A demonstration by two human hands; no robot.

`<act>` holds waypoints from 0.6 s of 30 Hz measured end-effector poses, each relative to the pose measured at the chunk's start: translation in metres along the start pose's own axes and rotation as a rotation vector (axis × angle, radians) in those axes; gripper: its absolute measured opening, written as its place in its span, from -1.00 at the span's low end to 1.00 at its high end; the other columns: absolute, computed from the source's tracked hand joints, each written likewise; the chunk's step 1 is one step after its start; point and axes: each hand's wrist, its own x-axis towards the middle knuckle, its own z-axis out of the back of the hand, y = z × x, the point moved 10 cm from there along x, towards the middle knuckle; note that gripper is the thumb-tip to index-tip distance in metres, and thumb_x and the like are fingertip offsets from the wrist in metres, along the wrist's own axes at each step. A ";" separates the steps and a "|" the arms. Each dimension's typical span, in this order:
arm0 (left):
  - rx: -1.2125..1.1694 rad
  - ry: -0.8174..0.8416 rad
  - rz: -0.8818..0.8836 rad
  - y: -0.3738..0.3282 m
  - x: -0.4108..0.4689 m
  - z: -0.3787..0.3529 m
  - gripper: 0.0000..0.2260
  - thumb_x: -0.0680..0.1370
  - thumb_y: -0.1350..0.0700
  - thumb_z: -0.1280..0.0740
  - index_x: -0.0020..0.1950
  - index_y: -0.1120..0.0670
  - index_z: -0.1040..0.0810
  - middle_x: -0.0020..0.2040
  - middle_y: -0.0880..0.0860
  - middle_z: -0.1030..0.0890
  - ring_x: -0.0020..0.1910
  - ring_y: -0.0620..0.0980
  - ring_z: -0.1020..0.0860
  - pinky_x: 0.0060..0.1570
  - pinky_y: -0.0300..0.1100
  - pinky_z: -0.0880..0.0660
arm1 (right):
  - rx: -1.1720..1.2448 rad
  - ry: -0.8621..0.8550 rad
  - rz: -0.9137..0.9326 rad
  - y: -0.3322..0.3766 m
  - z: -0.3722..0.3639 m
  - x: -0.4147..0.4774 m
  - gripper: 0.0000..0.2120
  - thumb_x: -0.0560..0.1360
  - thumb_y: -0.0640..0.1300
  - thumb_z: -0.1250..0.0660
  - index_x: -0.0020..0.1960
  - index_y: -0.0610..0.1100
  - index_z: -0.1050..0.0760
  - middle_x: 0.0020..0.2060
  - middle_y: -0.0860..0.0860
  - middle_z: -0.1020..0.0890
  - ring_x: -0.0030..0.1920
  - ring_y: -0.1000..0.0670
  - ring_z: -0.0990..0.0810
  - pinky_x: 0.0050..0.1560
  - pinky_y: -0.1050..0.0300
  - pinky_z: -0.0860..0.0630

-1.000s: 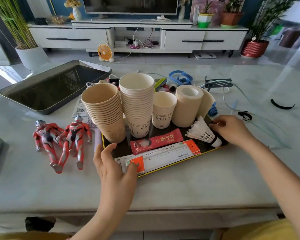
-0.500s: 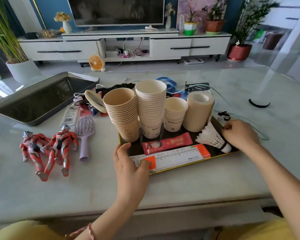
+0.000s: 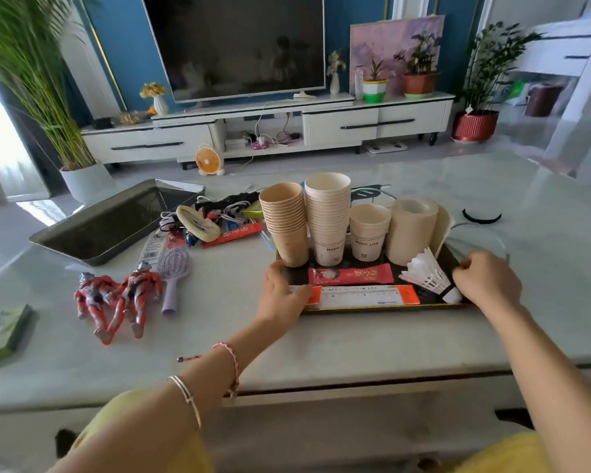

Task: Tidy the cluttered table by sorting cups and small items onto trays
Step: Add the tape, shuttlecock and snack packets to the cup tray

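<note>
A black tray with a gold rim (image 3: pixel 382 307) sits on the pale table, right of centre. It carries a tan cup stack (image 3: pixel 285 224), a white cup stack (image 3: pixel 328 218), a single white cup (image 3: pixel 369 236), a beige roll (image 3: pixel 411 234), a red sachet (image 3: pixel 351 274), a ruler (image 3: pixel 362 296) and a white shuttlecock (image 3: pixel 430 276). My left hand (image 3: pixel 282 295) grips the tray's front left corner, thumb over the ruler's end. My right hand (image 3: pixel 488 281) holds the tray's right edge with curled fingers.
An empty dark metal tray (image 3: pixel 116 221) lies at the back left. In front of it are a pile of small clutter with cables (image 3: pixel 215 216), a lilac hairbrush (image 3: pixel 172 278), two red toy figures (image 3: pixel 116 298) and a green box (image 3: pixel 4 331). A black band (image 3: pixel 481 217) lies far right.
The loaded tray has slid to the right with both hands on it, away from the toy figures. The hairbrush and clutter pile that it hid now show. The camera tilted up.
</note>
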 end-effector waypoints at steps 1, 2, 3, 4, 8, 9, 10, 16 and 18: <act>-0.002 0.017 0.009 -0.001 0.003 -0.001 -0.46 0.47 0.16 -0.34 0.38 0.14 -0.19 0.27 0.11 -0.33 0.27 0.05 -0.34 0.29 -0.04 -0.33 | 0.003 -0.005 0.001 -0.001 0.002 -0.001 -0.86 0.44 -0.26 -0.23 -0.06 -0.25 -0.53 -0.04 -0.29 -0.58 0.02 -0.29 -0.55 -0.05 0.02 -0.43; 0.003 0.032 0.014 -0.003 0.006 -0.002 -0.47 0.47 0.16 -0.35 0.37 0.14 -0.19 0.27 0.12 -0.34 0.27 0.07 -0.35 0.28 -0.03 -0.34 | 0.002 -0.013 0.000 -0.001 0.004 -0.001 -0.84 0.46 -0.25 -0.22 -0.02 -0.26 -0.53 -0.01 -0.30 -0.58 0.04 -0.29 -0.54 -0.03 0.01 -0.43; 0.009 0.042 0.015 -0.005 0.010 -0.002 -0.47 0.47 0.16 -0.35 0.36 0.14 -0.19 0.27 0.14 -0.34 0.26 0.09 -0.36 0.27 -0.01 -0.35 | -0.002 -0.030 -0.002 -0.001 0.007 -0.002 -0.81 0.49 -0.23 -0.21 0.01 -0.28 -0.52 0.01 -0.30 -0.57 0.06 -0.30 -0.54 -0.02 0.00 -0.44; 0.006 0.053 0.018 -0.006 0.013 -0.003 -0.48 0.48 0.16 -0.34 0.36 0.14 -0.19 0.27 0.16 -0.34 0.25 0.10 -0.37 0.26 0.00 -0.36 | -0.008 -0.065 0.002 0.000 0.013 -0.002 -0.79 0.50 -0.22 -0.19 0.04 -0.30 -0.52 0.02 -0.31 -0.56 0.07 -0.30 -0.53 -0.02 -0.01 -0.44; -0.022 0.100 0.005 -0.007 0.018 -0.004 -0.51 0.51 0.20 -0.27 0.38 0.12 -0.14 0.24 0.13 -0.34 0.17 0.08 -0.39 -0.07 -0.18 -0.48 | 0.050 -0.368 0.096 0.020 0.053 -0.021 -0.80 0.48 -0.28 -0.17 -0.05 -0.35 -0.53 -0.09 -0.34 -0.56 -0.05 -0.33 -0.53 -0.17 -0.03 -0.42; -0.029 0.098 -0.003 -0.005 0.018 -0.004 -0.50 0.51 0.20 -0.26 0.39 0.12 -0.13 0.25 0.14 -0.35 0.20 0.09 -0.38 -0.05 -0.20 -0.47 | 0.084 -0.407 0.159 0.033 0.058 -0.031 -0.82 0.47 -0.29 -0.18 -0.08 -0.34 -0.54 -0.13 -0.32 -0.57 -0.09 -0.32 -0.54 -0.22 0.01 -0.38; -0.041 0.093 -0.013 -0.003 0.019 -0.003 -0.49 0.51 0.20 -0.27 0.40 0.12 -0.13 0.27 0.14 -0.34 0.22 0.09 -0.37 0.05 -0.16 -0.45 | 0.119 -0.400 0.250 0.051 0.057 -0.041 -0.83 0.48 -0.28 -0.18 -0.11 -0.31 -0.54 -0.16 -0.28 -0.58 -0.13 -0.30 -0.54 -0.25 0.04 -0.36; -0.165 0.051 -0.027 0.005 0.022 -0.001 -0.57 0.55 0.20 -0.23 0.38 0.12 -0.18 0.26 0.04 -0.32 0.25 -0.01 -0.33 0.28 -0.14 -0.27 | 0.172 0.125 0.795 0.151 -0.015 -0.099 -0.84 0.52 -0.21 -0.19 -0.10 -0.17 -0.55 -0.15 -0.02 -0.54 -0.14 -0.03 -0.51 -0.14 0.09 -0.46; -0.163 0.034 -0.029 0.013 0.022 0.001 -0.73 0.58 0.18 -0.18 0.29 0.08 -0.31 0.25 0.07 -0.41 0.22 0.01 -0.40 0.24 -0.12 -0.37 | 0.150 0.191 0.819 0.161 -0.028 -0.102 -0.84 0.54 -0.20 -0.17 -0.06 -0.14 -0.54 -0.12 0.01 -0.51 -0.16 0.02 -0.49 -0.20 0.16 -0.41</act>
